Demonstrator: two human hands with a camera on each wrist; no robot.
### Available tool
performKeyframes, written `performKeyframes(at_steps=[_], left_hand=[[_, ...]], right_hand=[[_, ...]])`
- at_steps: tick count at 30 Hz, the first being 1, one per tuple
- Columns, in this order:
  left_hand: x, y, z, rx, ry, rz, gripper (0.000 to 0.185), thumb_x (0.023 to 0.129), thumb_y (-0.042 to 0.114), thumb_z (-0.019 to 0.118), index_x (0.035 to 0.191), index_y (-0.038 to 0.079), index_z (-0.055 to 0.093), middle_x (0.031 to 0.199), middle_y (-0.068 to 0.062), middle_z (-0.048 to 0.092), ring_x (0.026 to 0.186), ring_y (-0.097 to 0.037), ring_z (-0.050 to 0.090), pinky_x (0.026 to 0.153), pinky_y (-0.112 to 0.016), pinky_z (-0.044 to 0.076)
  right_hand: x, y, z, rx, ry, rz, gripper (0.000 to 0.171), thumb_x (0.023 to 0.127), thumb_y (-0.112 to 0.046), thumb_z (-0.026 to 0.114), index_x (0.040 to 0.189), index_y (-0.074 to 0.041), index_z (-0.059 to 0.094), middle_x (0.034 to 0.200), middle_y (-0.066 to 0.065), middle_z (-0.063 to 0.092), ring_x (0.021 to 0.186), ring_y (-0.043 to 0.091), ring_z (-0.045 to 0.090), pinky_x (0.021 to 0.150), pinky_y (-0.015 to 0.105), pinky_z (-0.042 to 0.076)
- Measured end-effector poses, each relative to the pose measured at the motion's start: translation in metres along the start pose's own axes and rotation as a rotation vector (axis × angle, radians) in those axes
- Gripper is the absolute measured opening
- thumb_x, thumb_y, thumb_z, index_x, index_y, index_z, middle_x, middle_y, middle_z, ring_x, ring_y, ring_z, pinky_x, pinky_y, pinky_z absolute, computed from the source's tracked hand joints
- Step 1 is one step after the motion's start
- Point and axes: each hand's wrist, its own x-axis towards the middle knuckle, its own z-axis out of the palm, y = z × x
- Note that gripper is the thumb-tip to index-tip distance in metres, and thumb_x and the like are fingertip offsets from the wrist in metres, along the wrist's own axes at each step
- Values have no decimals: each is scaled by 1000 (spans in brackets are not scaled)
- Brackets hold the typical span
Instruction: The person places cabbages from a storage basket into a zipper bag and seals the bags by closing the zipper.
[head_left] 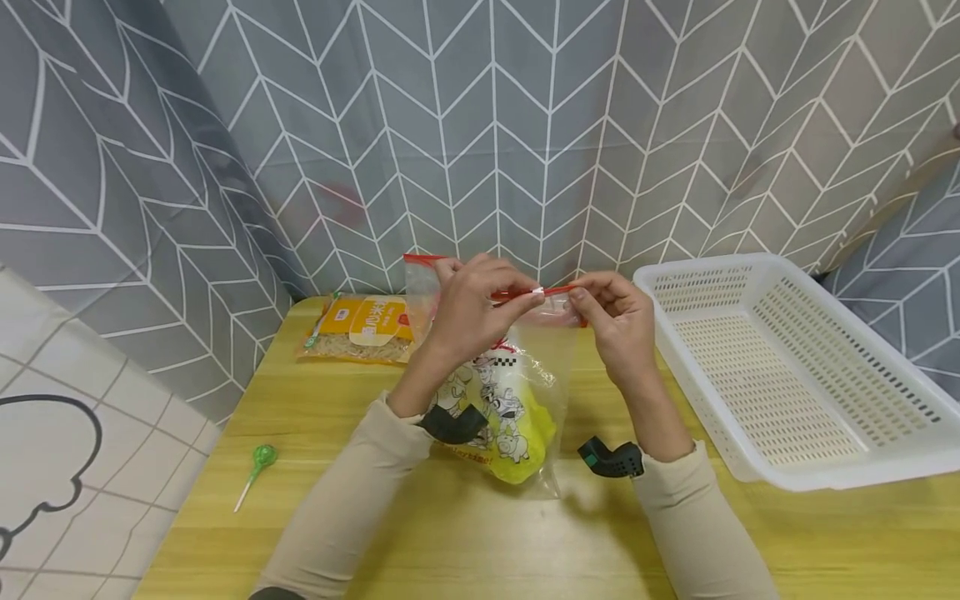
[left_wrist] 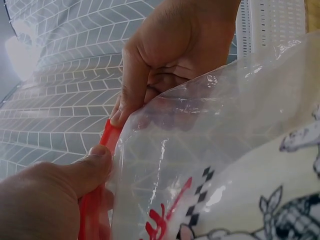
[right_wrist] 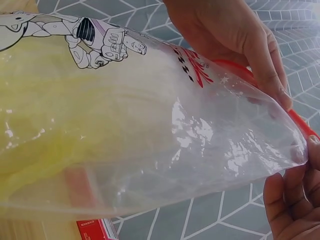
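Observation:
A clear zip bag [head_left: 525, 367] with a red seal strip [head_left: 551, 291] stands upright on the yellow table, with a yellow cartoon-printed packet [head_left: 510, 417] inside it. My left hand [head_left: 480, 312] pinches the red strip near its middle. My right hand [head_left: 615, 321] pinches the strip at its right end. In the left wrist view my left thumb [left_wrist: 87, 170] presses the red strip [left_wrist: 107, 137], with the right hand [left_wrist: 175, 55] just beyond. The right wrist view shows the bag [right_wrist: 150, 125] from below, with both hands at its red edge [right_wrist: 300, 122].
A white perforated basket [head_left: 795, 375] sits at the right of the table [head_left: 465, 533]. An orange noodle packet [head_left: 363, 329] lies at the back left. A green lollipop [head_left: 258, 462] lies near the left edge. Grey patterned curtains hang behind.

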Motion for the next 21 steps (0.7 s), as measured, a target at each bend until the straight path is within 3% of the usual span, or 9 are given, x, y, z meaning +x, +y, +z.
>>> performKeyframes(at_steps=[7, 15, 21], left_hand=[[-1, -3, -3, 16, -7, -17, 11, 86, 26, 82, 91, 16, 80, 87, 4, 77, 85, -17, 57, 89, -53, 24], [-6, -9, -10, 8, -16, -41, 9, 86, 27, 82, 90, 18, 81, 83, 5, 75, 83, -16, 54, 90, -53, 22], [-11, -16, -17, -26, -16, -99, 9, 85, 25, 83, 90, 18, 81, 86, 5, 76, 90, -16, 56, 92, -56, 19]], right_hand=[[2, 4, -5, 51, 9, -11, 23, 92, -8, 74, 95, 13, 65, 77, -6, 71, 63, 7, 56, 60, 18, 47], [3, 5, -8, 66, 25, -9, 20, 93, -5, 72, 96, 13, 65, 77, -5, 71, 65, 8, 56, 63, 19, 48], [4, 8, -12, 80, 10, -1, 21, 93, -6, 72, 97, 13, 65, 77, -3, 72, 64, 9, 56, 63, 20, 48]])
